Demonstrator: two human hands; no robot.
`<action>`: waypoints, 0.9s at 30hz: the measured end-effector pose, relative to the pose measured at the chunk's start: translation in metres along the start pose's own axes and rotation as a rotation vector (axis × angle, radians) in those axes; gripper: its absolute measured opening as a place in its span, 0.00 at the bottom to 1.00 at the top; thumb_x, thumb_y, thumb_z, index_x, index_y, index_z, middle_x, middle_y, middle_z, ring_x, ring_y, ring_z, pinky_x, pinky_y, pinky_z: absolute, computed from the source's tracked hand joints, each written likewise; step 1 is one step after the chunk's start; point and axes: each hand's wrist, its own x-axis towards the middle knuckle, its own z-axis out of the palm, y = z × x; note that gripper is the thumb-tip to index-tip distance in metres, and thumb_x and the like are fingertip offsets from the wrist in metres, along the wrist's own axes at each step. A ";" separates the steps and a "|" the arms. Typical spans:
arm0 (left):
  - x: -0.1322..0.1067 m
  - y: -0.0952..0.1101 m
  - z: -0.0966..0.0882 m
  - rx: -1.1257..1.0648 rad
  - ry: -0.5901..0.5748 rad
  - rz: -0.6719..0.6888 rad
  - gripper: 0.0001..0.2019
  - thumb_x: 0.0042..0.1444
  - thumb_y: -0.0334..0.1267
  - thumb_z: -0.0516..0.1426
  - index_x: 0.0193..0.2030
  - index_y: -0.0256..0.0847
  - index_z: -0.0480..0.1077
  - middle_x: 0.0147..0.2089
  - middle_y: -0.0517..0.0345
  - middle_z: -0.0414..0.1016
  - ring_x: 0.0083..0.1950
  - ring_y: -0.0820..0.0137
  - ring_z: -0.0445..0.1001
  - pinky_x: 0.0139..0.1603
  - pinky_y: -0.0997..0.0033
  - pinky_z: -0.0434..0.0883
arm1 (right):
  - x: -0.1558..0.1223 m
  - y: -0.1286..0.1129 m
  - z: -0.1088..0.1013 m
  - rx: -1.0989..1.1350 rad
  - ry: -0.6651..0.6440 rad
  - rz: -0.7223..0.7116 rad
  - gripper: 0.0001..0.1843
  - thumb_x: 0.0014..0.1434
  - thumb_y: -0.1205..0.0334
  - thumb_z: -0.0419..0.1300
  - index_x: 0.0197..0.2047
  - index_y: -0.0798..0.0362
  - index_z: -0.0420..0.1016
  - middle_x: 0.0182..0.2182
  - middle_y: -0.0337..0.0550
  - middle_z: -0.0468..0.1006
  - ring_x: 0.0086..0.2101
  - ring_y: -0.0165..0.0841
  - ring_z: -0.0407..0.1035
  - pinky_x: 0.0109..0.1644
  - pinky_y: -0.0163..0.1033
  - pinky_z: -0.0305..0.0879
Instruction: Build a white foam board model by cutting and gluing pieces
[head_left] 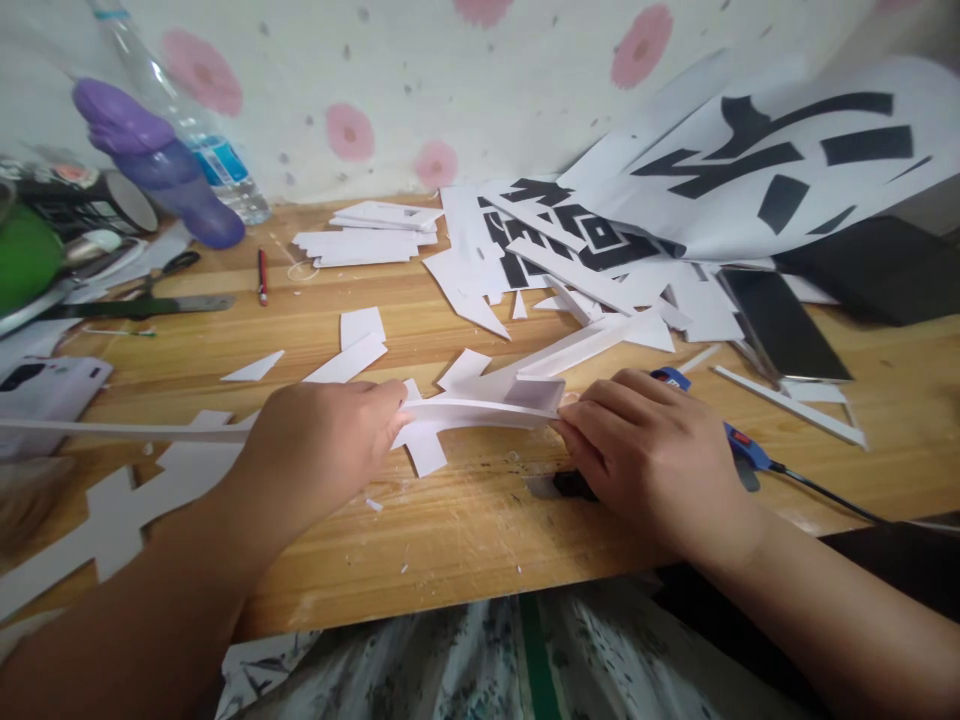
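Note:
A long, narrow white strip [480, 411] of board or stiff paper stretches across the front of the table. My left hand [330, 435] pinches it near the middle, and its far end runs on to the left past my wrist. At the strip's right end, the fingers of my right hand [645, 455] are closed on it. Between the hands the strip bows slightly. Beneath and behind it lies a flat white cut-out shape [426, 452] with stubby arms, partly hidden by my left hand. Under my right hand shows a dark tool [574, 486], mostly covered.
A blue glue gun [750, 450] with a cord lies right of my right hand. Farther back are a black phone [787, 322], printed sheets [795, 150] and white offcuts [367, 247]. A purple bottle [172, 180], red pen [262, 277] and lilac phone [56, 395] sit left.

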 end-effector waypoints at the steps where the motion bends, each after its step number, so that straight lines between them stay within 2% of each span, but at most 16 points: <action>1: 0.000 0.001 0.000 0.005 -0.008 -0.001 0.14 0.58 0.44 0.47 0.26 0.42 0.65 0.18 0.60 0.66 0.20 0.70 0.62 0.22 0.71 0.46 | 0.000 0.000 0.000 0.002 -0.001 -0.001 0.13 0.59 0.68 0.56 0.22 0.54 0.71 0.21 0.42 0.69 0.26 0.33 0.59 0.30 0.39 0.53; 6: -0.003 0.006 0.000 0.040 -0.086 -0.004 0.14 0.60 0.43 0.46 0.29 0.41 0.66 0.21 0.58 0.69 0.20 0.69 0.65 0.22 0.70 0.47 | 0.000 0.001 0.000 0.016 0.002 -0.005 0.13 0.59 0.68 0.56 0.22 0.55 0.71 0.21 0.41 0.69 0.26 0.33 0.58 0.30 0.40 0.54; 10: -0.007 0.010 -0.001 0.075 -0.096 -0.003 0.15 0.61 0.42 0.44 0.29 0.41 0.66 0.20 0.57 0.69 0.20 0.67 0.66 0.21 0.69 0.46 | 0.000 0.000 0.001 0.017 0.009 -0.002 0.13 0.59 0.67 0.56 0.23 0.55 0.71 0.22 0.42 0.70 0.26 0.33 0.59 0.30 0.40 0.55; 16: -0.008 0.014 -0.006 0.083 -0.166 0.000 0.11 0.58 0.39 0.47 0.30 0.41 0.67 0.21 0.55 0.71 0.22 0.65 0.69 0.21 0.69 0.47 | 0.001 0.000 0.001 0.023 0.002 -0.005 0.13 0.59 0.68 0.55 0.23 0.54 0.70 0.22 0.42 0.70 0.27 0.34 0.60 0.31 0.40 0.56; 21: -0.010 0.017 -0.003 0.133 -0.154 0.005 0.13 0.60 0.39 0.46 0.31 0.40 0.67 0.20 0.53 0.71 0.21 0.64 0.70 0.20 0.69 0.47 | 0.000 0.001 0.001 0.019 -0.009 -0.009 0.14 0.60 0.68 0.54 0.22 0.54 0.69 0.21 0.42 0.69 0.27 0.34 0.59 0.31 0.40 0.55; 27: -0.011 0.022 -0.003 0.173 -0.188 -0.034 0.11 0.60 0.35 0.46 0.31 0.38 0.68 0.22 0.52 0.73 0.24 0.62 0.73 0.21 0.69 0.54 | 0.000 0.002 0.000 0.013 -0.013 -0.019 0.14 0.59 0.68 0.54 0.22 0.54 0.68 0.21 0.41 0.68 0.27 0.33 0.58 0.31 0.39 0.54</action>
